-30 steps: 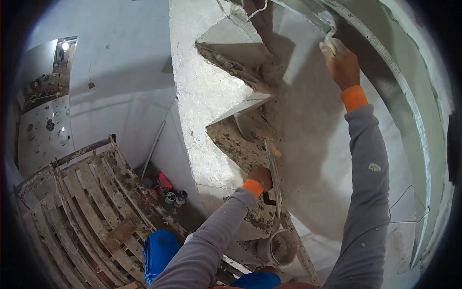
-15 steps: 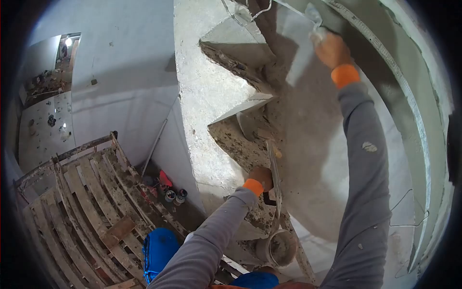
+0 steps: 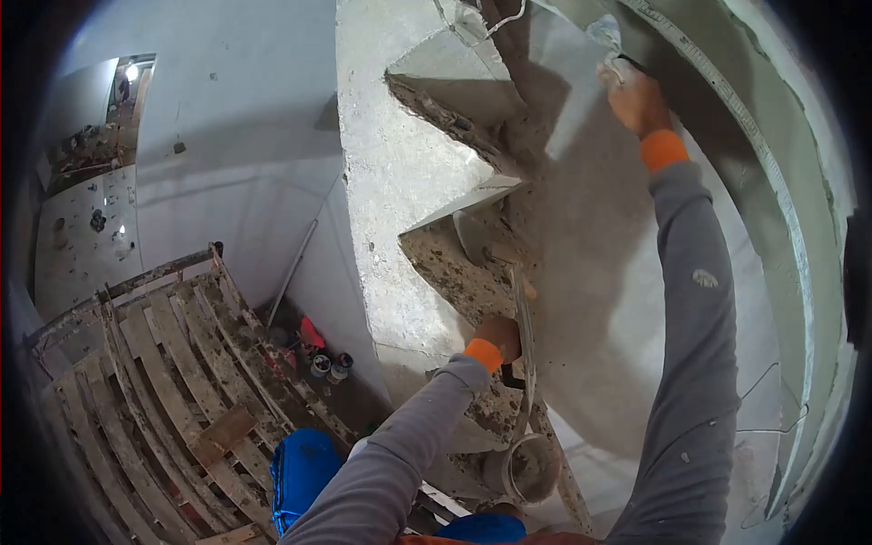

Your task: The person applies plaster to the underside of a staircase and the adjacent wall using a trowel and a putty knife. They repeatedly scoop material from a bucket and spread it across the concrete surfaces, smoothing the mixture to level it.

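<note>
My right hand (image 3: 638, 98) is closed round the handle of a small trowel (image 3: 605, 34), whose pale-smeared blade points up at the wall near the top of the view. Lower down, my left hand (image 3: 498, 340) grips a long plastering trowel (image 3: 524, 363), seen almost edge-on, with part of its dark handle showing below the fist. The left hand is over the rough concrete stair steps (image 3: 454, 272). Another trowel (image 3: 472, 238) lies on a step just beyond it. Below the left hand stands a bucket (image 3: 532, 469) with grey residue inside.
A long pale strip (image 3: 754, 136) curves down the plastered wall at right, with a bent wire (image 3: 772, 429) beside it. At lower left is a slatted wooden platform (image 3: 163, 391). Cans (image 3: 330, 366) stand on the floor behind it. White wire (image 3: 472, 36) loops above the steps.
The view has shifted slightly. My right hand has moved a little right and down with the small trowel, whose blade now shows more broadly. My left hand keeps its grip.
</note>
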